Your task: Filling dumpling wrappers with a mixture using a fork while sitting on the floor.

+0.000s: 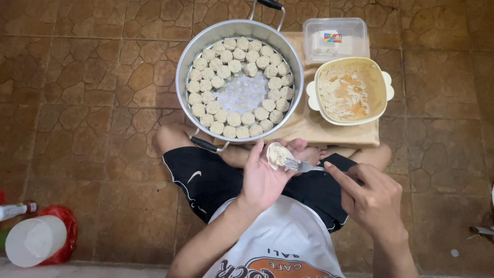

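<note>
My left hand [267, 177] is cupped palm up over my lap and holds a small round dumpling wrapper with pale filling [278, 154]. My right hand [370, 198] grips a metal fork [301, 166] whose tines touch the filling on the wrapper. Just beyond my hands stands a round metal steamer pot [188, 67], with several finished dumplings [234, 119] arranged in rings around its perforated tray. A cream bowl of pale minced filling [381, 110] sits to the right of the pot.
A clear plastic container [360, 28] sits behind the bowl on a low tan-covered surface [329, 134]. Brown stone-patterned floor [82, 103] lies all around. At the lower left are a white lid on a red bag [36, 239] and a bottle [15, 209].
</note>
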